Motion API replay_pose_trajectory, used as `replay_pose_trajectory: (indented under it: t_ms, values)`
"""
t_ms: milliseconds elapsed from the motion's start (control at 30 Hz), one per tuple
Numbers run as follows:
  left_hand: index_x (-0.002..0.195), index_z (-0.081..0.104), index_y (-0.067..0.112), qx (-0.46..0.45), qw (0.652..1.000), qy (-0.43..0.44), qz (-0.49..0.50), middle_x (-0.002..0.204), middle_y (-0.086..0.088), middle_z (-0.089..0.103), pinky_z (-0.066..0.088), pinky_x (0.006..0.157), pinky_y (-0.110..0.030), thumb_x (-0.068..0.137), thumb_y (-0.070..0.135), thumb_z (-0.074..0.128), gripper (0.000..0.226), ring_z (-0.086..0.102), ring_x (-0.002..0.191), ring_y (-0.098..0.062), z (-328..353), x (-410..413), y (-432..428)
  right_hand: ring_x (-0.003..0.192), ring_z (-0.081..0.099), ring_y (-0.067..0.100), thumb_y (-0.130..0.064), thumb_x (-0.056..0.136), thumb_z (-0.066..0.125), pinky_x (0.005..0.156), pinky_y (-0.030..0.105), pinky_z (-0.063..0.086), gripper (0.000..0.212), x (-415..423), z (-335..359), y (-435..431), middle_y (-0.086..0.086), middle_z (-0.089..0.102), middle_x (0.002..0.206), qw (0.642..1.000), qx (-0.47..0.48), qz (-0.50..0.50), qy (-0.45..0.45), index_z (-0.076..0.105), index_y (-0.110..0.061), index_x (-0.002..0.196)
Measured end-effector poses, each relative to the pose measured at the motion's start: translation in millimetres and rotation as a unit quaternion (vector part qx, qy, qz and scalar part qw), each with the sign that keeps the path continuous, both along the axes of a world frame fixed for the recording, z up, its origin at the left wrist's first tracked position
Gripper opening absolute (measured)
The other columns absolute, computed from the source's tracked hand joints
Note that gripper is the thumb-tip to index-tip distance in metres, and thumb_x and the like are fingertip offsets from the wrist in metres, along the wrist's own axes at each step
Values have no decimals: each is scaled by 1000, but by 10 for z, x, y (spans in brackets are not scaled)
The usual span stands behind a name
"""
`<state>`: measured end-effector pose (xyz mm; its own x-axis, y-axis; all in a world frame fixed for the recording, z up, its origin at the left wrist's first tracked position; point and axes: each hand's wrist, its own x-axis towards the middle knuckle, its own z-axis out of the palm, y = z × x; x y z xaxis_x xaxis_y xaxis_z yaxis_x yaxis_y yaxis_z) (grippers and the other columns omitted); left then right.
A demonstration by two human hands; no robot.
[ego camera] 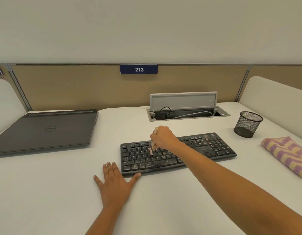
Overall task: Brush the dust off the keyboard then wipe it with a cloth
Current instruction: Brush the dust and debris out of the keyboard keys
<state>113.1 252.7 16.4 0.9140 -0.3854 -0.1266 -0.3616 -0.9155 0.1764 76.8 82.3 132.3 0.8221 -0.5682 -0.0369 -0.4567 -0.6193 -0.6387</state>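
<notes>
Dust speckles the keyboard (145,159), thickest along the front rows by the space bar and over the right-hand key block. It lies slightly askew across the middle of the worktop (62,184). On the right hand (163,137) the grip is closed round a small brush (153,146), bristles down on the middle letter rows. The left hand (115,182) lies flat and spread at the front left corner, grip wide open and holding nothing, thumb against the keyboard's front edge. To brush well, I judge: keep that thumb bracing the board, stroke along each row in one direction, tilt the bristles into the gaps, and carry grit off an edge, not onto cleaned keys. The cloth (285,155) lies folded at the right, well apart.
</notes>
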Motion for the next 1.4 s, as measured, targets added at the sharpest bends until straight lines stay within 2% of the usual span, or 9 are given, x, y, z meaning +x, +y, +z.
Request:
replay_pose_trajectory:
  t_ms: [133, 333, 433, 600, 733, 833, 1000, 1300, 1400]
  values:
    - [152, 2, 8, -3, 1000, 3, -1, 160, -8, 1, 0, 114, -54, 28, 84, -42, 152, -6, 147, -20, -5, 5, -1, 92, 67, 36, -11, 92, 45, 87, 45, 53, 27, 42, 71, -6, 23, 67, 100, 999, 0, 15, 37, 61, 7, 104]
    - [152, 1, 7, -9, 1000, 6, -2, 160, -8, 0, 0, 114, -54, 28, 84, -40, 152, -7, 147, -21, 1, 5, 6, 89, 66, 38, -11, 91, 45, 83, 48, 53, 30, 128, 57, 84, 27, 67, 96, 999, 7, 10, -30, 63, 12, 98]
    - [152, 0, 7, -9, 1000, 5, -2, 160, -8, 0, 0, 115, -54, 28, 84, -40, 151, -7, 147, -21, 0, 6, 5, 80, 61, 30, -12, 93, 43, 73, 32, 49, 29, 112, -15, 143, 24, 66, 92, 999, -26, 20, -19, 63, 9, 94]
    - [152, 2, 8, -10, 1000, 3, -3, 160, -8, 1, 0, 114, -54, 29, 85, -40, 151, -6, 147, -20, -11, 11, 2, 74, 52, 25, -13, 94, 43, 54, 25, 38, 22, 92, 0, 185, 11, 54, 75, 997, -52, 39, 31, 53, -2, 78]
    - [152, 1, 8, -9, 1000, 3, -2, 160, -8, 0, 0, 115, -54, 27, 84, -41, 152, -7, 147, -20, 7, 3, 3, 75, 56, 26, -12, 93, 45, 55, 25, 40, 23, 114, 56, 180, 19, 61, 89, 995, -55, 57, 58, 46, -6, 71]
    - [152, 1, 8, -7, 1000, 1, -1, 160, -8, 0, 1, 115, -54, 28, 84, -40, 151, -6, 147, -21, 4, 3, 2, 83, 63, 27, -15, 91, 51, 57, 24, 44, 20, 139, 93, 124, 18, 66, 99, 995, -53, 68, 44, 60, 3, 90]
    - [152, 2, 8, -6, 1000, -1, -2, 160, -8, 2, 2, 115, -54, 29, 84, -41, 151, -5, 147, -21, -4, 8, 3, 93, 65, 25, -22, 78, 73, 81, 40, 56, 33, 140, 89, 25, 12, 67, 103, 993, -28, 109, 35, 67, -4, 105]
    - [152, 2, 8, -2, 1000, 1, -2, 160, -8, 2, 3, 115, -54, 28, 83, -41, 152, -5, 147, -21, 5, 1, 3, 71, 61, 11, -11, 80, 72, 48, 11, 42, 29, -7, 167, -166, 12, 69, 102, 982, -51, 140, 116, 67, -2, 106]
    - [152, 3, 7, -2, 1000, 3, -1, 160, -7, 2, 2, 115, -54, 28, 83, -41, 152, -6, 147, -20, 9, 2, 2, 78, 68, 18, -7, 81, 70, 60, 19, 55, 28, -45, 205, -223, 13, 69, 104, 982, -48, 126, 131, 64, 1, 108]
